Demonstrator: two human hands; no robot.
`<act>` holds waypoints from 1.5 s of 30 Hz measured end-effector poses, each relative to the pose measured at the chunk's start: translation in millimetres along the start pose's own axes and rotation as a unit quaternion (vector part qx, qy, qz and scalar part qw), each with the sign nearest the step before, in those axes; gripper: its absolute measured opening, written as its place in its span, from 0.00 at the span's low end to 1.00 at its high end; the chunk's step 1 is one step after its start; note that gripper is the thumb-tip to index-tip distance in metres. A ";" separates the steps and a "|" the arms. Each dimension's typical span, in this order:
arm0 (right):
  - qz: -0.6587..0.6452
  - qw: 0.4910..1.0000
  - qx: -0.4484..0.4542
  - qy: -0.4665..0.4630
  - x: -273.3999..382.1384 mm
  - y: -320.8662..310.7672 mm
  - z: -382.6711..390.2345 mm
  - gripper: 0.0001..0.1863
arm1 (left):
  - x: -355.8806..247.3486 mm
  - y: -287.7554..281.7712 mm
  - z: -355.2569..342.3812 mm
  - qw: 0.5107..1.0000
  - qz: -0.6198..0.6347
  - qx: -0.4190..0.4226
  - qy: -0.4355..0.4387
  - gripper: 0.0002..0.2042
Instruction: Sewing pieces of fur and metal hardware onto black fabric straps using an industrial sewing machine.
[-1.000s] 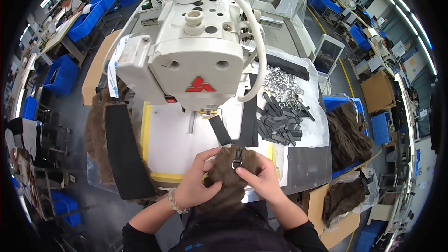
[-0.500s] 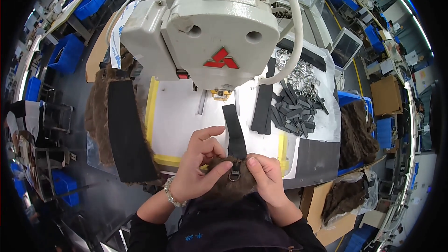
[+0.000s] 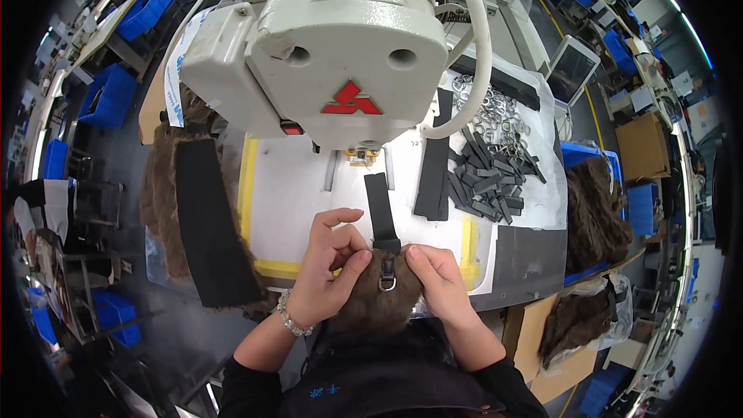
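A small brown fur piece (image 3: 375, 311) is held up in front of me, low in the view. My left hand (image 3: 326, 272) pinches its upper left edge between thumb and fingers, and a beaded bracelet circles that wrist. At the upper right edge, my right hand (image 3: 439, 282) grips the fur with thumb and finger. A black strap (image 3: 379, 210) runs from the fur's top edge toward the machine's needle area. On the fur lies a short black loop with a silver D-ring (image 3: 387, 285). Its fastening cannot be made out.
A white sewing machine head (image 3: 340, 54) stands over the yellow-taped white work plate (image 3: 290, 186). On the right lie black strips (image 3: 432, 182), short black loops (image 3: 487, 182) and loose metal rings (image 3: 507, 120). Fur with a wide black band (image 3: 213, 220) lies left; a blue bin (image 3: 576, 155) holds more fur.
The fur piece has tipped so its D-ring shows more fully and brighter. My left thumb has shifted to the left of the loop, and my view has shifted slightly.
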State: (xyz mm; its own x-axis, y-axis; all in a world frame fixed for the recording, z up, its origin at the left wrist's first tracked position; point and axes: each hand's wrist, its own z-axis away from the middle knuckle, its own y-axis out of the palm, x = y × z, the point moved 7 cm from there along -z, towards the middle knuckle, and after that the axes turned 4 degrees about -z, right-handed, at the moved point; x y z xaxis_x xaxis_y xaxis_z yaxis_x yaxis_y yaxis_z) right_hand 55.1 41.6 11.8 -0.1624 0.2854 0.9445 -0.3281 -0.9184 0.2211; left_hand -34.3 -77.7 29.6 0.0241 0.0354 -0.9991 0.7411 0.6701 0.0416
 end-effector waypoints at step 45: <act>0.014 0.895 -0.412 -0.170 47.9 -210.5 217.0 0.28 | -10.1 25.9 -19.9 0.955 -0.277 0.049 0.097 0.40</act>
State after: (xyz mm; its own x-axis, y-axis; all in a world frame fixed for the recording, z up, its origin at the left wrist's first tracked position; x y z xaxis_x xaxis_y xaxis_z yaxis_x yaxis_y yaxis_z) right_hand 318.3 189.2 63.2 0.0650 0.0366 0.9972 -0.9258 -0.3708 0.0740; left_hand -28.7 -45.9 40.9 -0.5073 -0.1617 -0.8465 0.6631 0.5542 -0.5032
